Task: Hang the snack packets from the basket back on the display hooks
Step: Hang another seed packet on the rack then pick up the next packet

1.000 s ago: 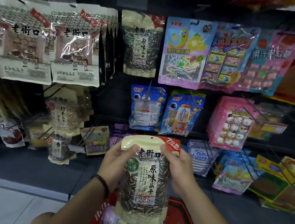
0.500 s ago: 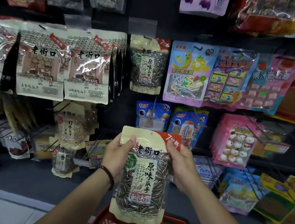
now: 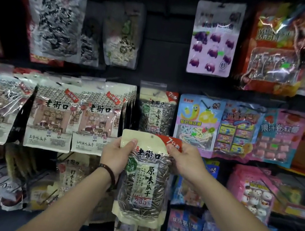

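Sunflower seed packet (image 3: 144, 176) held upright near the display wall (image 3: 162, 56), just below a matching packet (image 3: 155, 113) already hanging there; this one is not yet hung. Left hand (image 3: 115, 155) and right hand (image 3: 186, 161) each pinch a top corner, thumbs in front. The basket is out of view.

Hung packets (image 3: 52, 118) crowd rack; bare panel (image 3: 164, 52) upper centre free.
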Available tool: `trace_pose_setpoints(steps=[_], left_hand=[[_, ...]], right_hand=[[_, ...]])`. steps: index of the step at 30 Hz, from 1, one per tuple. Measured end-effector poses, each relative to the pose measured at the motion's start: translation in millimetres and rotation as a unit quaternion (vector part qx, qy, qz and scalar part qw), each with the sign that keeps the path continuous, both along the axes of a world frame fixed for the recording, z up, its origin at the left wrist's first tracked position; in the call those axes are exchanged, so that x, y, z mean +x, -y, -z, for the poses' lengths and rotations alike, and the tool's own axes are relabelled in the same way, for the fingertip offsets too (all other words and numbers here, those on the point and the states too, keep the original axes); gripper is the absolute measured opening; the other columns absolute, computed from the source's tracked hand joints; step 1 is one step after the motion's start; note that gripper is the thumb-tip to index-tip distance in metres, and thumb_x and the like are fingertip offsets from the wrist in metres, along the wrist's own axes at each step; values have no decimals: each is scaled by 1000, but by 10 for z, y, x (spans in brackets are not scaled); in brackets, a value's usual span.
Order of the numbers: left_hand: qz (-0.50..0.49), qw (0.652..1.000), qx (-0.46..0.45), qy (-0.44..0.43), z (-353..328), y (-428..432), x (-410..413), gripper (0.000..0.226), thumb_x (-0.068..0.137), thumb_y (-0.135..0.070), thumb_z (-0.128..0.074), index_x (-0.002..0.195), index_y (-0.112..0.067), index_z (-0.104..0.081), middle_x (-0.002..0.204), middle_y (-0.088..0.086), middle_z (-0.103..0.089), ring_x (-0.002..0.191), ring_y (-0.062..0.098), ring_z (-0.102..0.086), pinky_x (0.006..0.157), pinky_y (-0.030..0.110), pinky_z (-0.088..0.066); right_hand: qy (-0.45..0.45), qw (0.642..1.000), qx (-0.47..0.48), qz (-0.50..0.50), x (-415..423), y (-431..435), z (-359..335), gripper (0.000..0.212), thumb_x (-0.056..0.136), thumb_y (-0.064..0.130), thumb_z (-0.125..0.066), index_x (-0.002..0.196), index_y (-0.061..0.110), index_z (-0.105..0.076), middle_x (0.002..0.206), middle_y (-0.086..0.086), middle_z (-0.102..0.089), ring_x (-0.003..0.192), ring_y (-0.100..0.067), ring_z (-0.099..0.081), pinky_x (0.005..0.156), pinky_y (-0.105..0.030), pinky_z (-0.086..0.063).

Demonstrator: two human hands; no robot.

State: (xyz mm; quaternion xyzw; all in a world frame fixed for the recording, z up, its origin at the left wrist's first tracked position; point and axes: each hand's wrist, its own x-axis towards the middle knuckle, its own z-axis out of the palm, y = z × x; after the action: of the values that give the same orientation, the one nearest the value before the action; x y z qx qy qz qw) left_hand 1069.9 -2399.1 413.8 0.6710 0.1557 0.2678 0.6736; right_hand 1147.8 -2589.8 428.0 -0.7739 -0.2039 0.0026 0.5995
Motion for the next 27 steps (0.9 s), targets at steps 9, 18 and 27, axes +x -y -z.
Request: trace_pose_setpoints(steps=[9,18,27], left_hand=[[-4,996,-12,92,-667,-350,607,59,77,-57,-80,128,-30,-67,123,-9,-74,114,24,-70,101,54,-55],[-16,994,-19,103,-944,-347,746,67,100,-42,-63,156,-14,-39,137,-11,-52,126,15,-54,107,38,-39],[-40,994,-34,101,-1021,-364,879,76,98,-44,-65,160,-16,-31,166,3,-34,152,26,-35,122,46,-30]], right_hand=[[60,996,57,37,474,-421,-717,30,102,41,-65,96,14,-76,95,-13,-80,93,-37,-76,89,-55,-60],[25,993,96,59,725,-579,-868,28,101,41,-66,90,18,-77,89,-1,-81,91,-31,-74,82,-44,-58],[32,993,98,62,789,-605,-1003,35,103,38,-64,84,9,-68,75,-5,-62,73,-22,-54,70,-36,-38]])
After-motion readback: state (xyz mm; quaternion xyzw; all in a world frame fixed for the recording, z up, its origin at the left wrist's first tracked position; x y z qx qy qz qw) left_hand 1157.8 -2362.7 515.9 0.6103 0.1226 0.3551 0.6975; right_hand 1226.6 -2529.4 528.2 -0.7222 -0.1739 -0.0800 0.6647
